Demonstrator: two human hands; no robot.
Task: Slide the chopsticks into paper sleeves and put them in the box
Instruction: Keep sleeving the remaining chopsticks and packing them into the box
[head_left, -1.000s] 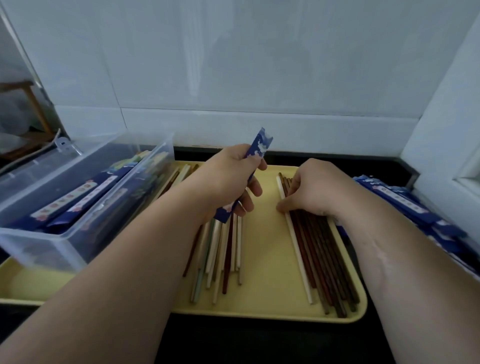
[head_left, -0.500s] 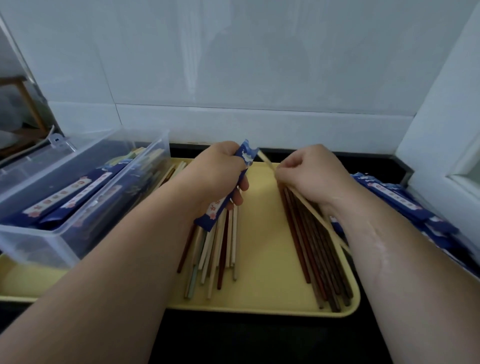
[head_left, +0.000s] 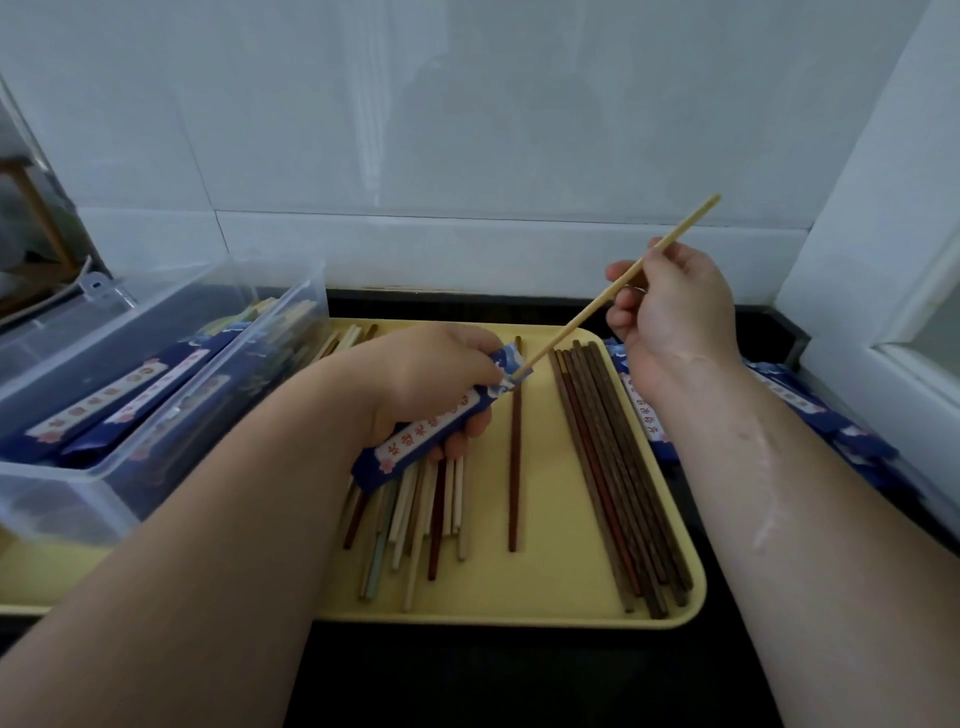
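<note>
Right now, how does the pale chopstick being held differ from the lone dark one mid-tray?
The pale chopstick is light tan; the lone dark chopstick is reddish brown. The pale one slants in the air, pinched by the right hand, tip at the blue sleeve; the dark one lies flat on the yellow tray, untouched. Both are slim, straight.

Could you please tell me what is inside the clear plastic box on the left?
Inside the box lie several blue paper sleeves with white labels, and pale chopstick ends show at the far end. What lies beneath the sleeves is covered.
</note>
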